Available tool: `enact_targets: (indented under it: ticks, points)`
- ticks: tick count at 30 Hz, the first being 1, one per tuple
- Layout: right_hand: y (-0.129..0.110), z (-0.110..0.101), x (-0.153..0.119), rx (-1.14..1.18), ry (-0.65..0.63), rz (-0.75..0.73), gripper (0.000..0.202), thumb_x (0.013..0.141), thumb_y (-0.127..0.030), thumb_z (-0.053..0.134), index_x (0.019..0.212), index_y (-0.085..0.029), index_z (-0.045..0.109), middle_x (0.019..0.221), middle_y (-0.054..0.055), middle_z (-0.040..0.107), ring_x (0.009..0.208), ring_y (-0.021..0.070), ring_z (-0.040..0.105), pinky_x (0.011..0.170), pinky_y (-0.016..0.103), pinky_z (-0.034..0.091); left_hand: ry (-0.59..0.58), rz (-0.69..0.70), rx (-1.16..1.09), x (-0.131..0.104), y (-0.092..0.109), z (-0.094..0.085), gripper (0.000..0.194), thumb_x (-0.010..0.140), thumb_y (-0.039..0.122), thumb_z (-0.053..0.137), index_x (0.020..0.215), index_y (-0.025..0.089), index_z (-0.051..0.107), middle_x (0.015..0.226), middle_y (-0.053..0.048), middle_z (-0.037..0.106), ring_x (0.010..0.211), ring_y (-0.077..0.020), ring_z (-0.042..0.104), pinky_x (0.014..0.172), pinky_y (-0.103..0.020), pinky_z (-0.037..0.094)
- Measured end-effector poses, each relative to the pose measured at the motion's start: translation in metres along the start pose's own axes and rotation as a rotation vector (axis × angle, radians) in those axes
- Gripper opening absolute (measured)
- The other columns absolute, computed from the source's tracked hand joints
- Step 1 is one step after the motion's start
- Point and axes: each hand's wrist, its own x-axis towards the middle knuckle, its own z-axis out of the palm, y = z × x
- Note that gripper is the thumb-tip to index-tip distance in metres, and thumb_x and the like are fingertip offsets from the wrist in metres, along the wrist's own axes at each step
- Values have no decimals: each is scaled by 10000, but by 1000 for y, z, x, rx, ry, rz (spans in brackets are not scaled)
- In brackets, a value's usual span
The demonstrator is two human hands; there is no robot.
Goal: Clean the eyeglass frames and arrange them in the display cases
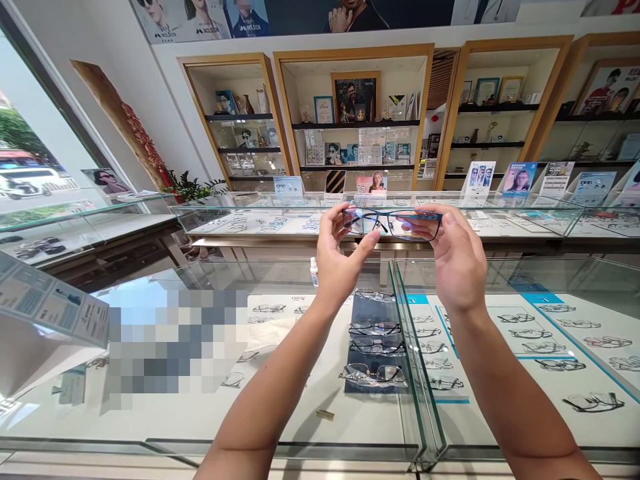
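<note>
A pair of eyeglasses [391, 224] with a dark blue rectangular frame is held up in front of me, above the glass counter. Around its left end are the fingers of my left hand [341, 257], with the thumb near the nose bridge. My right hand [457, 257] grips the other end, its thumb and fingers at the hinge and temple. The lenses show purple and orange reflections. Beneath my hands, several more eyeglasses [376, 345] lie in a column on a dark blue strip inside the display case.
The glass display case [310, 437] spans the foreground, with a small white bottle [314, 272] behind my left forearm. To the left stands a white printed sign [55, 307]. A second glass counter [250, 223] with cards on top runs across, before wooden wall shelves [355, 50].
</note>
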Motion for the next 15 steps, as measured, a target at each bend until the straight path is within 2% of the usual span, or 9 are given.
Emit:
enact_targets:
  ticks: [7,11,15]
  points:
    - [0,-1,2,58,-32,51,318,1079,-492,480,1130,-313,739,1243,59,810,1173,281,780,1074,516,612,-3,-9,-41,0,1,1,743,828,600,912,1427,336,562,1454,-111,670,1354,-278,650,1205,-481,500]
    - [1,-8,8,49,-78,106,315,1052,-423,474,1141,-308,753,1210,49,826,1182,268,775,1106,508,593,0,75,45,2,1,-4,713,870,557,889,1458,351,541,1473,-102,678,1343,-281,672,1186,-496,520]
    - [1,-18,15,-49,-90,68,226,1014,-344,596,1113,-314,798,1237,28,826,1254,253,736,1150,484,552,-39,192,202,4,5,-11,723,879,508,889,1488,337,540,1480,-96,685,1364,-284,664,1191,-498,513]
